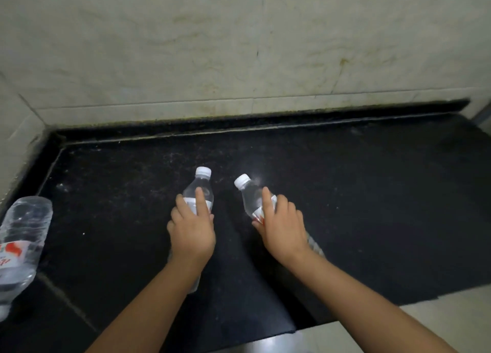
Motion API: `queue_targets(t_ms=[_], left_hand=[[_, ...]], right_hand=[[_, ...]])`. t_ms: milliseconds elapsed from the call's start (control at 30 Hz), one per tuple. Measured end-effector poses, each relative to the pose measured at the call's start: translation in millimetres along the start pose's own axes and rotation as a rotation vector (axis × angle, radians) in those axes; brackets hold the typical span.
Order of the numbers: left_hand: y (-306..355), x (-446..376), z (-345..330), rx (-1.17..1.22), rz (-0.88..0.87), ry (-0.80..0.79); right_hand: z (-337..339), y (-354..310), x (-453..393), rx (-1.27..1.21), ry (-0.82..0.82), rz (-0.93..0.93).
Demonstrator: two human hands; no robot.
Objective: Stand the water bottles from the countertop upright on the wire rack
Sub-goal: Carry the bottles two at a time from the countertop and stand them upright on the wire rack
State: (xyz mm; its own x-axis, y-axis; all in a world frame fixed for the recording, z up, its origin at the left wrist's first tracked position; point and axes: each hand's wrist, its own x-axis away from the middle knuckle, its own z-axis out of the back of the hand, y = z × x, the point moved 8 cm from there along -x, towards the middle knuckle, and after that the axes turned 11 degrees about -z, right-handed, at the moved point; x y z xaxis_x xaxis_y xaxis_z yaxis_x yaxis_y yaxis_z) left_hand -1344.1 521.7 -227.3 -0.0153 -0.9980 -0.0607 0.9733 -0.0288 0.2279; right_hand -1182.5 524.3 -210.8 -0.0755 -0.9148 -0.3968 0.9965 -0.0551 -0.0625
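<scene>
Two clear water bottles with white caps lie on the black countertop (372, 193), caps pointing away from me. My left hand (192, 230) is wrapped over the left bottle (200, 190) at its label, index finger stretched along it. My right hand (281, 225) grips the right bottle (249, 193) the same way around its red and white label. A third bottle (22, 241) lies on its side at the far left edge of the counter, cap end out of view. No wire rack is in view.
A pale marble wall (239, 47) rises behind the counter, with a side wall at the left. The counter's front edge steps in at the lower right, where light floor tiles (438, 312) show.
</scene>
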Motion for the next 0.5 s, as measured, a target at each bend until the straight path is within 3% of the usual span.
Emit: queue_targets(t_ms=[200,500], left_hand=[[141.1,-25.7,50.9,-0.1,-0.318,0.19],[441.8,1.2,125.2,-0.054,-0.564,0.438]], right_hand=[[94.1,104.0,-34.5,-0.084,0.236,-0.109],[274.9,382.3,-30.9,-0.07,0.602,-0.281]])
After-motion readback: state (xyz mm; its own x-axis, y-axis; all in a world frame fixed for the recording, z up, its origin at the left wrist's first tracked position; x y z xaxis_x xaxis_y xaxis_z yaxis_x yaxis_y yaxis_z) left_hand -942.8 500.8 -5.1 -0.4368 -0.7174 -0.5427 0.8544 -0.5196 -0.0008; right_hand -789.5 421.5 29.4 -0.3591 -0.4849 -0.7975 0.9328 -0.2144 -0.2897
